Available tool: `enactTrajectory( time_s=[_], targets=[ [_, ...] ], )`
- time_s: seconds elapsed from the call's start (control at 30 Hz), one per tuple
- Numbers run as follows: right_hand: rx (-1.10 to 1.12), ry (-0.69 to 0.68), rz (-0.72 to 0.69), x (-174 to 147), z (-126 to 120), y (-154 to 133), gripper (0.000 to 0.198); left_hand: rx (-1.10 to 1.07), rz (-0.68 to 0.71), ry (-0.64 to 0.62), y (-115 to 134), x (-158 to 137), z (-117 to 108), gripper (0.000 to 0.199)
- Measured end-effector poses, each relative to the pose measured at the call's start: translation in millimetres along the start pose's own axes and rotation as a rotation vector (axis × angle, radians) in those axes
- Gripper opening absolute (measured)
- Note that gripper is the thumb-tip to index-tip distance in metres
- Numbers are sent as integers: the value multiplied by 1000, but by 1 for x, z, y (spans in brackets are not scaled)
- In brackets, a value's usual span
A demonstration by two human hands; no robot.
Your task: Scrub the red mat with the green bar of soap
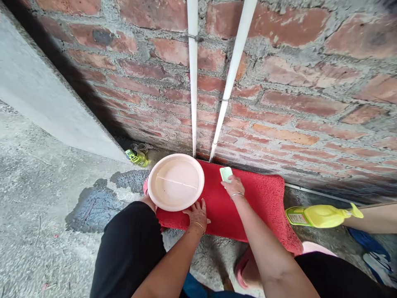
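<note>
A red mat or carpet piece is spread over a low support by the brick wall, its right end hanging down. My left hand rests palm down on the mat with fingers spread, beside the rim of a pale pink basin. The basin looks to hold a shallow layer of water; a light streak crosses it. In my right hand is a pale green scrub brush, its back facing up near the mat's far edge. Any bristles are hidden underneath.
A yellow pump bottle is right of the mat; a smaller yellow-green bottle stands by the wall at left. Two white pipes run down the brick wall. Wet concrete lies left of the basin. Another person's leg shows at right.
</note>
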State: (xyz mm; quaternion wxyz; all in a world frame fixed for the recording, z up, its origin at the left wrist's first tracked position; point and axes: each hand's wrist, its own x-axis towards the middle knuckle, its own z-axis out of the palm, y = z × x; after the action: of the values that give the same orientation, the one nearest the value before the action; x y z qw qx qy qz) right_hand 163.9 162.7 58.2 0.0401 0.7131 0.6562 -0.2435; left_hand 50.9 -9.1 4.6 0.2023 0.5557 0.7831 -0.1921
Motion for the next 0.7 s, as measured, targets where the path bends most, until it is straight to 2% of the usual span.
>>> enactTrajectory(
  time_s=[0.07,0.13,0.2,0.27,0.4,0.57,0.7],
  targets=[
    [-21,-28,-95,-2,14,-35,42,-8,3,-6,0,2,3,105],
    [-44,-58,-169,-2,23,-58,40,-16,0,-21,0,4,5,106],
    [-68,-85,-208,1,27,-65,40,-21,-2,-26,0,5,7,106],
    [-87,-92,-207,7,25,-57,41,-17,1,-14,0,5,7,107],
    [-128,-65,-98,23,0,-4,46,13,13,10,-1,1,3,105],
    [-118,-16,176,30,-44,106,49,56,13,14,-2,-1,-2,103],
    [-82,9,404,19,-66,187,54,82,7,20,-2,-2,-4,101]
  ],
)
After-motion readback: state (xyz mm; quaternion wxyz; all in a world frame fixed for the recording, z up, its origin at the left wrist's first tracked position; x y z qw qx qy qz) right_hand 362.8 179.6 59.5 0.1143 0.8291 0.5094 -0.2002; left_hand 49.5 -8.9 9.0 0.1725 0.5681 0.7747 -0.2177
